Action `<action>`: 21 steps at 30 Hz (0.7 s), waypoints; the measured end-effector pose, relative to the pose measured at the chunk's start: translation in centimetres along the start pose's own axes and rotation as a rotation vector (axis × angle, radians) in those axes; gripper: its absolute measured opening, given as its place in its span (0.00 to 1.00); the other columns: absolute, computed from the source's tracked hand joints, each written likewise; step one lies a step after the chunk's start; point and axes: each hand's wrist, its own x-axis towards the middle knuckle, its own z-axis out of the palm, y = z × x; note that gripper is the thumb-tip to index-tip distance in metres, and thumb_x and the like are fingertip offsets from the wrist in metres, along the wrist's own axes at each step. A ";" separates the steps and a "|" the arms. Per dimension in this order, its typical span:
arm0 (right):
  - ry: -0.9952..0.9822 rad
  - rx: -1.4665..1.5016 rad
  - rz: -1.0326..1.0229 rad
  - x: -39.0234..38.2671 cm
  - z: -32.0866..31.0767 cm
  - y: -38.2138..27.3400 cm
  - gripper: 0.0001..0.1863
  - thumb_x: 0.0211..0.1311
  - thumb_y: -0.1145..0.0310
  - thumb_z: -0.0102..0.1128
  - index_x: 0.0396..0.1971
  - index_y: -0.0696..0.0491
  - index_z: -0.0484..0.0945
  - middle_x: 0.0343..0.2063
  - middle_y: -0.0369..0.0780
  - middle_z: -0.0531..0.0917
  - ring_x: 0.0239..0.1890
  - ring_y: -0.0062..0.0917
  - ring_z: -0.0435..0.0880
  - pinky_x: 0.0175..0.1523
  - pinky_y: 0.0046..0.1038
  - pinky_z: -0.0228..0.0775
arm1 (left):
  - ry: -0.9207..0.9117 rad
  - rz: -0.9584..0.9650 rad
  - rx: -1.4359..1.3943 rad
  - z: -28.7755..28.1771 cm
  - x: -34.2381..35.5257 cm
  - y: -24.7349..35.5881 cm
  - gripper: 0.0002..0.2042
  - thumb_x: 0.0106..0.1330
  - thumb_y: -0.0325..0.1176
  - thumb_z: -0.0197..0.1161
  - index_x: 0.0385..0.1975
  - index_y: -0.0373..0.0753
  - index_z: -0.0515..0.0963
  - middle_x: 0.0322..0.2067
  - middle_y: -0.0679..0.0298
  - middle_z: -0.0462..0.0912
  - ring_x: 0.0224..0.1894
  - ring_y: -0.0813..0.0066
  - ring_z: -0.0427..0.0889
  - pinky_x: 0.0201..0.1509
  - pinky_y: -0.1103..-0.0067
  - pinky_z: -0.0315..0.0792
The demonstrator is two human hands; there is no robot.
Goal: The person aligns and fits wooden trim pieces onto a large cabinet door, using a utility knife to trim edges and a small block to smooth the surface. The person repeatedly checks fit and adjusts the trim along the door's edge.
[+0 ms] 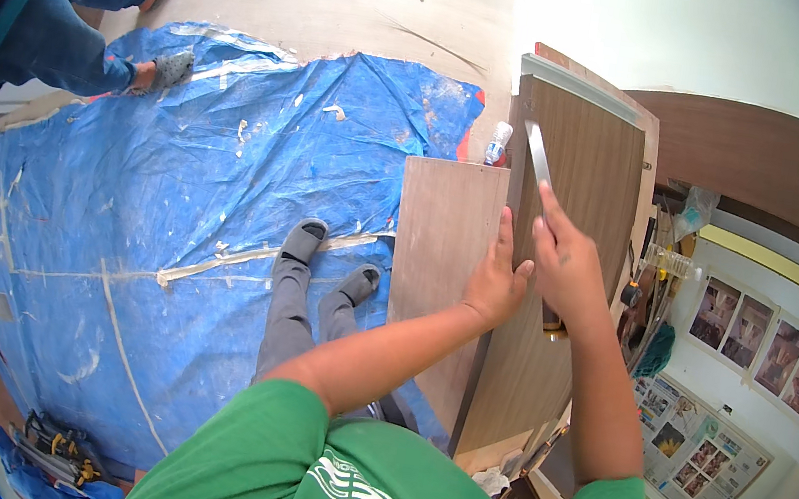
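Observation:
My right hand grips a long, slim, flat metal blade, its index finger stretched along it. The blade's far end reaches over the left edge of a brown wood-grain panel. Whether it touches the panel I cannot tell. My left hand rests beside that same edge with its fingers stretched out, holding nothing. Under the left hand and forearm is a paler wooden board, next to the brown panel. The handle end of the blade is hidden inside my right hand.
A blue tarp with tape strips covers the floor at left. Another person's legs are at upper left. A small white bottle stands beyond the pale board. Tools lie at lower left; a clear plastic bottle is at right.

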 end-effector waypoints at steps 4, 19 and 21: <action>0.064 -0.024 -0.086 0.5 0.3 0.2 0.27 0.76 0.63 0.55 0.73 0.46 0.73 0.30 0.55 0.83 0.31 0.41 0.85 0.47 0.34 0.78 | 0.132 0.166 0.026 1.4 0.1 -1.6 0.49 0.76 0.38 0.58 0.82 0.54 0.23 0.78 0.41 0.55 0.68 0.31 0.71 0.67 0.53 0.73; 0.021 -0.013 -0.048 0.9 0.1 0.4 0.28 0.75 0.63 0.55 0.74 0.46 0.72 0.25 0.52 0.81 0.27 0.31 0.84 0.44 0.33 0.77 | 0.087 0.088 0.066 0.8 0.1 -1.0 0.50 0.75 0.38 0.60 0.82 0.52 0.24 0.77 0.42 0.59 0.62 0.29 0.76 0.61 0.51 0.76; 0.040 -0.037 -0.082 -0.1 0.5 0.9 0.28 0.75 0.63 0.55 0.74 0.47 0.71 0.24 0.52 0.81 0.26 0.31 0.83 0.43 0.34 0.77 | 0.106 0.105 0.063 1.2 0.3 -1.5 0.50 0.75 0.39 0.60 0.82 0.53 0.24 0.77 0.42 0.59 0.62 0.29 0.76 0.61 0.51 0.76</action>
